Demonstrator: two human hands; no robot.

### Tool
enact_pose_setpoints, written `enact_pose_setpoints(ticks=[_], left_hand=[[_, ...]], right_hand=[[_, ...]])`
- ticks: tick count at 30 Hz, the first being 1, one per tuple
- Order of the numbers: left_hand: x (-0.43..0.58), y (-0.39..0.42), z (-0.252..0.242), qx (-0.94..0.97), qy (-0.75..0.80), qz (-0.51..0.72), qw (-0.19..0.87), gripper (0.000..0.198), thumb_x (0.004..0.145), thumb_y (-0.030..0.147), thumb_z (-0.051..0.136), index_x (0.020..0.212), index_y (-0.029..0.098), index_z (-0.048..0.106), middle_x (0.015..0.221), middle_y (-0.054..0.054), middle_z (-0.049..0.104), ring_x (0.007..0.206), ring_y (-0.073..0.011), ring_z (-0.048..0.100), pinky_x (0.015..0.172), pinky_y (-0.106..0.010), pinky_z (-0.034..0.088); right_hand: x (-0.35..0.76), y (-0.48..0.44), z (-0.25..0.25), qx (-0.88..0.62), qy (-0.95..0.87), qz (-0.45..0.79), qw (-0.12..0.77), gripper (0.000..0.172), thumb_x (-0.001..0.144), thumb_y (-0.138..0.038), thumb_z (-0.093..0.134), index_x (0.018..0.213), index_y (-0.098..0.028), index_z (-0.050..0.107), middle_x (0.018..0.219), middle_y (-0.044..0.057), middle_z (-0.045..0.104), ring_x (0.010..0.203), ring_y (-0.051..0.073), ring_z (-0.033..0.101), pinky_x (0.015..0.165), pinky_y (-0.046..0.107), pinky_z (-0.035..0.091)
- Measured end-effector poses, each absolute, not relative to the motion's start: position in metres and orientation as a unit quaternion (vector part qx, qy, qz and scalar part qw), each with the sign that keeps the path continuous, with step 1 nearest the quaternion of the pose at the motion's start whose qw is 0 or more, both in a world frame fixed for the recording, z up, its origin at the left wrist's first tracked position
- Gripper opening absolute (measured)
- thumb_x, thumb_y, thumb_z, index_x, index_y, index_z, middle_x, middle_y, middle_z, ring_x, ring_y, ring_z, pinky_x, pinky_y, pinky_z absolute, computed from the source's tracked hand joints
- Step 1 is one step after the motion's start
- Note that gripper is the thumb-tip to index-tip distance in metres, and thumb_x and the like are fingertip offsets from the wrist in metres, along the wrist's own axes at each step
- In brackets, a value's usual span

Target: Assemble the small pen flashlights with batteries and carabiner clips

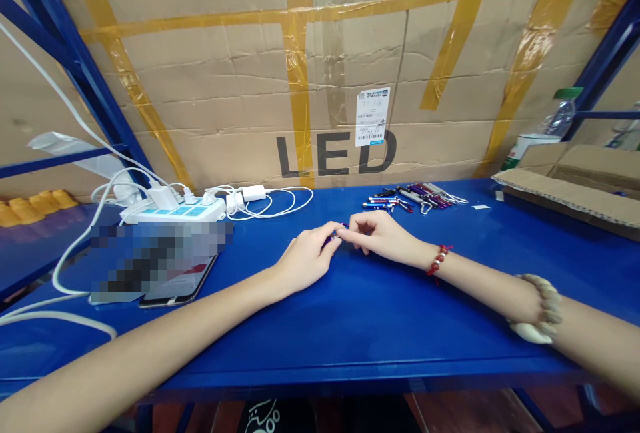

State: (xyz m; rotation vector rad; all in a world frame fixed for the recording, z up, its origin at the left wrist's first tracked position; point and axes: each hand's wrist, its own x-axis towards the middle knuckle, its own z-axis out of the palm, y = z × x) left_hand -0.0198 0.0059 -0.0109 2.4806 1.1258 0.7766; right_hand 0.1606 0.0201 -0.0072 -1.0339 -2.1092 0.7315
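My left hand (306, 256) rests low over the blue tabletop (320, 326), its thumb and fingers closed on a small dark blue, pen-shaped thing (334, 237) with a shiny metal end. Most of that thing is hidden by my fingers. My right hand (383, 236) meets it from the right, thumb and fingertips at the left fingertips, the other fingers curled. What the right fingers pinch is too small and covered to make out. Just behind my right hand lies a pile of small metal pen-shaped lights (420, 196) in several colours, some with clips.
At the left, a white power strip (175, 211) carries plugs and looping white cables (280, 203). In front of it lies a phone (183, 283) beside a blurred-out patch. On the right stand an open cardboard box (565, 196) and a green-capped bottle (545, 126). A cardboard wall (225, 99) closes off the back.
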Motion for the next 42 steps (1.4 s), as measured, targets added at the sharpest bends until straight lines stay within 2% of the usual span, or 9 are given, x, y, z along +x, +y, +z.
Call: enact_pose_setpoints(ticks=[42], left_hand=[[-0.0199,0.0056,-0.0105,0.868,0.392,0.262,0.152,0.029,0.089,0.025,0.037,0.111,0.025,0.055,0.097,-0.002,0.066,0.083,-0.0172,0.06,0.073,-0.028,0.045]], right_hand=[[0.1604,0.0186,-0.0065,-0.397,-0.813,0.272,0.327,0.044,0.078,-0.054,0.051,0.056,-0.017,0.046,0.05,-0.002,0.052,0.044,0.007,0.047,0.046,0.02,0.036]])
